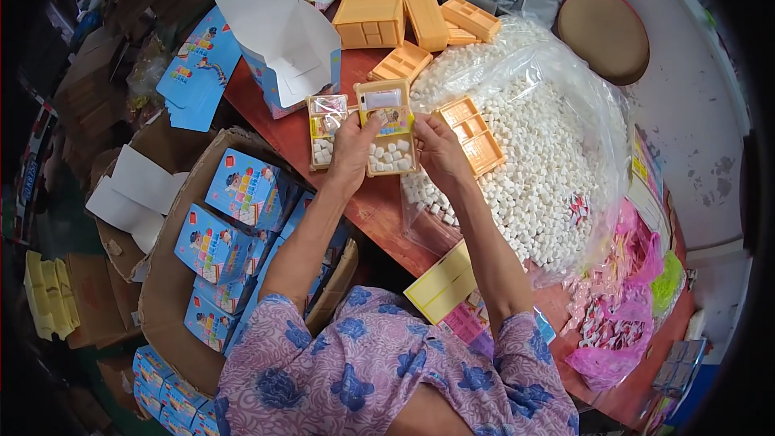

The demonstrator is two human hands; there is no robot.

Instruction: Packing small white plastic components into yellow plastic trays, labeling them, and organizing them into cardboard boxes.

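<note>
Near the red surface's edge (373, 215), left fingers (371, 123) and right fingers (425, 126) pinch the tan compartmented plastic tray (392, 172), better held level against spilling.

At the centre of my feed I see a pale-yellow compartmented rectangular tray (415, 160) in smooth, faintly shiny plastic; orange compartmented plastic trays (367, 16) toward twelve o'clock look more matt. At two o'clock, a clear plastic bag (609, 137) gives me crinkled, glossy highlights around small white chunky pieces (525, 161), themselves matt. The red table (383, 222) has a smooth, faint sheen. At eight I get slick, printed blue cardboard boxes (206, 246) inside a rough brown cardboard carton (165, 299); at six, a matt purple floral cloth garment (355, 379).
</note>
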